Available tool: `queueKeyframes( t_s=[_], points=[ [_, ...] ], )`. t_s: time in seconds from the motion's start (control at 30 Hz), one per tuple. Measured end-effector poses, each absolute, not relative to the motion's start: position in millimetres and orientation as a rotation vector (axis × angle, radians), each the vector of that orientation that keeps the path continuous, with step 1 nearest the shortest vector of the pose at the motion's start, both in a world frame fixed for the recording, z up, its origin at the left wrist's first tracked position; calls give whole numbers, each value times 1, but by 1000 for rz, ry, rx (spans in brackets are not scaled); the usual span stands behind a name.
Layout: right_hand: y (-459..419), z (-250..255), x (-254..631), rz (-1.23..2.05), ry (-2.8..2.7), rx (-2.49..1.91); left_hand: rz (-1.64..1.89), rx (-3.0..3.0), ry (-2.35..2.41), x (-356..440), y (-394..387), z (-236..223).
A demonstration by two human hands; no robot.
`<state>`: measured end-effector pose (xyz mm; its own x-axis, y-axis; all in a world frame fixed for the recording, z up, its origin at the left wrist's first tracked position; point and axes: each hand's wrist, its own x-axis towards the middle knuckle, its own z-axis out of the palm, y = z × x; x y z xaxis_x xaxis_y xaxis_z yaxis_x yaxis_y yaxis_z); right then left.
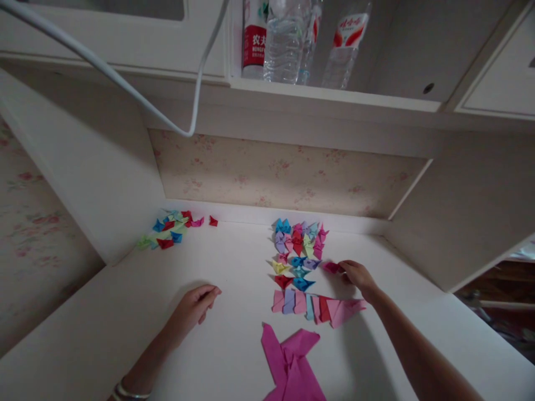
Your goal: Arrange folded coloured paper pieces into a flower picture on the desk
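Observation:
My right hand (pixel 355 274) pinches a dark pink folded paper piece (pixel 331 267) at the right side of the small origami group. That group holds rows of paper figures, among them a yellow one (pixel 280 267) and a blue one (pixel 302 284). Just below lies a row of flat folded papers, with a pink one (pixel 343 312) at its right end. My left hand (pixel 195 305) rests over the white desk to the left, fingers curled together, with nothing visible in them. A large magenta paper figure (pixel 292 365) lies nearest to me.
Loose small paper figures (pixel 169 228) are heaped at the desk's back left corner, a red one (pixel 213 221) beside them. Above, a shelf (pixel 334 94) holds plastic bottles (pixel 284 44). A white cable (pixel 125 83) hangs in front. Side panels bound the white desk (pixel 234 351).

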<state>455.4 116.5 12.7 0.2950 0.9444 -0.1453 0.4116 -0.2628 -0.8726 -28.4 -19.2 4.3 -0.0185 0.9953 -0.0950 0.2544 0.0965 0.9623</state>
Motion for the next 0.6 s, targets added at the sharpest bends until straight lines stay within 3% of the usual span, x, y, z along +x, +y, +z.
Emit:
queueKeyframes(
  t_s=[0.33, 0.6],
  points=[
    [123, 1, 448, 851, -1281, -1891, 1009, 1307, 1487, -25, -21, 13],
    [105, 21, 446, 718, -1236, -1863, 1029, 1287, 1442, -24, -24, 18]
  ],
)
